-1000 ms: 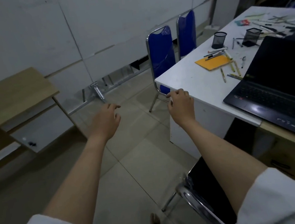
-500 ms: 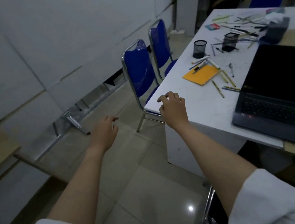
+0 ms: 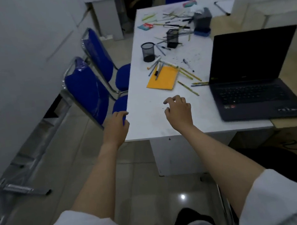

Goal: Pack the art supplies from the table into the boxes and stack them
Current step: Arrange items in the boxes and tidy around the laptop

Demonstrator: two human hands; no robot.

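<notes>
I'm looking down the long white table [image 3: 145, 123], and nothing is packed yet, as far as I can judge. No box clearly shows from here; the dark grey container on a blue base [image 3: 202, 23] at the far end could be one, but I cannot tell.

Biggest hazard first: the open black laptop [image 3: 251, 82] sits at the right of the table, right beside the loose supplies. A wide sweep to gather pencils could knock its screen or drag things over the keys.

Next, the two blue padded chairs with chrome frames [image 3: 87, 89] stand tight against the table's left edge. Anything nudged off that side likely drops onto a seat or the tiled floor.

The flat orange notepad [image 3: 163, 79] lies mid-table with several pens [image 3: 157, 70] across its top corner. Lift it carelessly and they roll off.

Two black mesh pen cups [image 3: 148, 52] stand upright farther back, light and easy to tip. Around them and beyond, the scattered yellow and green pencils [image 3: 187, 72] are round, so they may roll when touched.

My right hand [image 3: 178, 112] hangs over bare tabletop, fingers loosely curled, grasping nothing, well short of the notepad. My left hand [image 3: 116, 127] is at the table's near left corner, relaxed and empty too; whether it touches the edge I cannot tell.
</notes>
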